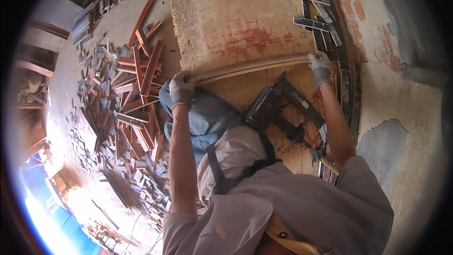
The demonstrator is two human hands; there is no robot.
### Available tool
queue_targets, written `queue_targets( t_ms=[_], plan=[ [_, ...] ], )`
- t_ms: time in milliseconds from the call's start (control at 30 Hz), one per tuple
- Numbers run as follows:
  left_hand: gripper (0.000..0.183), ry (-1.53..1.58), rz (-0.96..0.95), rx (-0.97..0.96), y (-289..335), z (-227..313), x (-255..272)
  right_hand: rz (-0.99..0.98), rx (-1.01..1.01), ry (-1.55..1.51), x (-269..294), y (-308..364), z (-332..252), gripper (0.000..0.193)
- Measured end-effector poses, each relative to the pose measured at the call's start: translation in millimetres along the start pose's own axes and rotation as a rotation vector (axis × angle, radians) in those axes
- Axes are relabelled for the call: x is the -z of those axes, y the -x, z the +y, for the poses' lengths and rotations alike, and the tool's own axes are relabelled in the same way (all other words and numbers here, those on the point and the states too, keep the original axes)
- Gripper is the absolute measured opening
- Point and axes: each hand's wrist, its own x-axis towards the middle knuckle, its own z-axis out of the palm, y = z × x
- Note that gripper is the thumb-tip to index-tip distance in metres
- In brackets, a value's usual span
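A long, narrow wooden strip [250, 68] spans the space between my hands, above a plywood sheet [226, 14] stained with red. My left hand [182, 88], in a grey knit glove, is closed around the strip's left end, close to my bent knee. Gloved the same way, my right hand [321, 67] grips the right end beside the dark edge strips. Below the strip, a black nail gun [267, 107] rests on the plywood near my right forearm, and a hammer-like tool with a wooden handle [329, 164] lies close to that arm.
Reddish wood offcuts [151, 68] are heaped left of the plywood, among many small scattered blocks [96, 78]. Short dark-faced strips [314, 23] lie at the far right corner. A worn plaster wall [377, 89] runs along the right side.
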Motion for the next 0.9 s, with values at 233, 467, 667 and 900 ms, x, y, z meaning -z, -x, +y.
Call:
queue_targets(
  t_ms=[233, 467, 667, 900],
  plan=[
    [0.045, -0.127, 0.218, 0.118, -2.0, 17.6, 1.2, -0.132, -0.515, -0.308, 14.4, 1.4, -16.8, 0.026],
    [0.045, -0.021, 0.251, 0.226, -9.7, 10.1, -5.2, -0.414, -0.6, -0.498, 52.5, 15.4, 21.1, 0.016],
    [0.028, 0.17, 0.284, 0.097, -4.8, 9.3, 2.9, -0.407, -0.461, -0.545, 66.4, 27.6, 16.4, 0.039],
    [0.021, 0.375, 0.251, 0.229, -3.5, 17.0, -0.8, -0.309, -0.134, -0.358, 84.1, 33.8, 0.7, 0.051]
  ],
)
